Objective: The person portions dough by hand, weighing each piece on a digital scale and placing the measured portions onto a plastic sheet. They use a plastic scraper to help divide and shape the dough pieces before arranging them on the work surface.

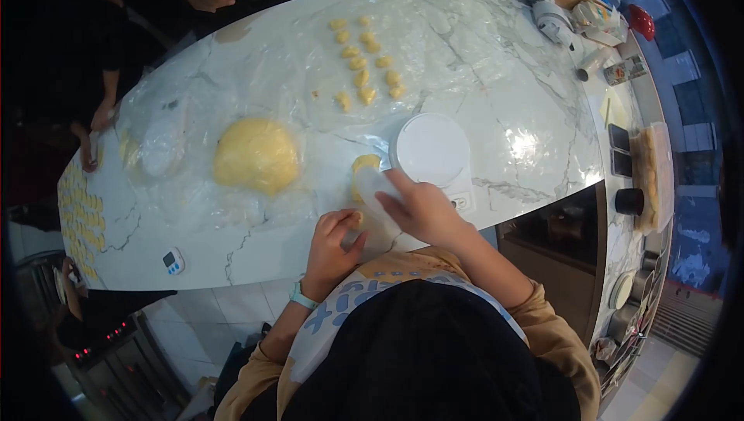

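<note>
My right hand (pixel 426 212) grips a translucent white dough scraper (pixel 375 187), its blade at a yellow strip of dough (pixel 366 162) on the table. My left hand (pixel 332 244), with a watch at the wrist, has its fingers bent around a small piece of dough (pixel 358 219) at the fingertips. Just beyond my right hand stands a white kitchen scale (pixel 432 148) with a round plate. To the left, a large yellow mound of dough (pixel 257 156) lies under clear plastic film. Several small dough pieces (pixel 361 78) sit in rows farther back.
The marble table (pixel 496 72) carries a digital timer (pixel 173 260) at the near left. Several shaped pieces (pixel 81 215) fill its left end, by another person's hand (pixel 90 153). More people stand at the far left edge. A side counter (pixel 616 223) holds jars and phones.
</note>
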The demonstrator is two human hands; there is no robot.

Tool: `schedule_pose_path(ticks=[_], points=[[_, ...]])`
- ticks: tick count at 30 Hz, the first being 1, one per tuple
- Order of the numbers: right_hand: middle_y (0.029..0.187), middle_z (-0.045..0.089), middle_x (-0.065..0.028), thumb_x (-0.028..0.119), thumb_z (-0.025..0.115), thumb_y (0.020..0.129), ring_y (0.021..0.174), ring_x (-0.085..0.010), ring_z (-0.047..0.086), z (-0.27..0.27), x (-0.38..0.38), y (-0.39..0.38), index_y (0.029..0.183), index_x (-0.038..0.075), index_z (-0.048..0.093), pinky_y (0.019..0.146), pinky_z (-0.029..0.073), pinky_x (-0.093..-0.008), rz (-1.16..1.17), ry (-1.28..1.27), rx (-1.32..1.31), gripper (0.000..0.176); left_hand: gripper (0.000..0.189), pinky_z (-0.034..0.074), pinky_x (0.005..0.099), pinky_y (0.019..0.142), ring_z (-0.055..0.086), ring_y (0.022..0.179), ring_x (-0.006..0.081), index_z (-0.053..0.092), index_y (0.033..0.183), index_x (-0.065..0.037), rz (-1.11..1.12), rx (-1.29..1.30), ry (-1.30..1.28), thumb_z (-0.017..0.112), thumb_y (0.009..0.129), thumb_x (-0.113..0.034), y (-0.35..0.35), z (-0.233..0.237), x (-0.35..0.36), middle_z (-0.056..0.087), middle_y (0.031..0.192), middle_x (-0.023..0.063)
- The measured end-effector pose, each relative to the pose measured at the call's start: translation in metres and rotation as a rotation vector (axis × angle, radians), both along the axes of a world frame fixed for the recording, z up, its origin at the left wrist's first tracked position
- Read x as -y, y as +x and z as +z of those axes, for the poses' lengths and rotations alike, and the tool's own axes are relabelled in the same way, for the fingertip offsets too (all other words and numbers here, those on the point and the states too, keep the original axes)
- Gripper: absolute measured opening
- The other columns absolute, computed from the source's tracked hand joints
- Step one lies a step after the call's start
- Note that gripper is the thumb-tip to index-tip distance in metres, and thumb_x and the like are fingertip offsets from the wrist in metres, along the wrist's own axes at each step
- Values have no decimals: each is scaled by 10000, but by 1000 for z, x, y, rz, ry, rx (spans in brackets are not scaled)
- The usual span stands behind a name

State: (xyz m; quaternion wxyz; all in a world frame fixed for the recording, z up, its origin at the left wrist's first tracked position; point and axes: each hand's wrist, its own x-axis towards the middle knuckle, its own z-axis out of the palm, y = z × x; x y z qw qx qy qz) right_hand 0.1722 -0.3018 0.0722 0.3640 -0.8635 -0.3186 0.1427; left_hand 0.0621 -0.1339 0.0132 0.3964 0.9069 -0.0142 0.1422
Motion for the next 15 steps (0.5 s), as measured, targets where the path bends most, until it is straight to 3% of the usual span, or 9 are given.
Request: schedule_pose_path(ticks=[3, 6, 9, 11, 13, 14, 15], points=[[618, 599, -173, 208, 540, 890, 554, -370, 592, -16, -22, -1, 1057, 36, 451, 469, 439, -461, 121, -157, -16, 256, 194, 501, 353, 771, 608, 878, 290, 650, 914, -5, 25, -4, -52, 665, 722, 25, -1, -12, -2, 633, 947, 112], [593, 590, -161, 227, 510, 904, 522, -356, 589, -41, -39, -17, 1033, 40, 448, 445, 442, -457, 182, -320, 34, 235, 187, 503, 351, 771, 605, 886, 304, 646, 893, -1, 31, 9, -69, 671, 711, 28, -5, -9, -1, 630, 941, 120], [572, 587, -154, 232, 519, 900, 497, -355, 589, -61, -22, -41, 1019, 35, 434, 434, 456, -447, 125, -145, 143, 245, 184, 507, 337, 753, 619, 904, 253, 623, 943, 5, 65, -120, -100, 664, 764, 17, -5, -3, -6, 630, 940, 108], [583, 596, -154, 242, 519, 898, 493, -352, 596, -55, -8, -38, 1030, 36, 418, 439, 465, -446, 91, -48, 203, 264, 189, 500, 298, 782, 616, 932, 191, 585, 1021, 10, 277, -97, -651, 632, 841, -22, -1, 0, -6, 613, 989, 98], [643, 612, -167, 195, 562, 894, 524, -344, 610, -33, 7, -37, 1044, 20, 434, 445, 465, -408, -128, -36, 38, 264, 206, 490, 285, 813, 604, 954, 173, 556, 1074, 16, 201, -83, -731, 585, 886, -62, 12, 7, -9, 596, 1022, 97], [643, 612, -167, 195, 562, 894, 524, -344, 610, -21, 12, -33, 1044, 20, 434, 445, 465, -408, -129, -38, 33, 264, 233, 481, 273, 844, 592, 977, 154, 528, 1128, 22, 125, -61, -807, 537, 930, -101, 22, 14, -11, 578, 1056, 96], [677, 618, -169, 165, 574, 893, 545, -316, 623, -9, 16, -26, 1058, 12, 445, 468, 469, -377, -287, 107, -5, 259, 253, 471, 273, 870, 586, 993, 155, 521, 1147, 26, 72, -149, -903, 503, 950, -132, 35, 24, -6, 575, 1083, 105]])
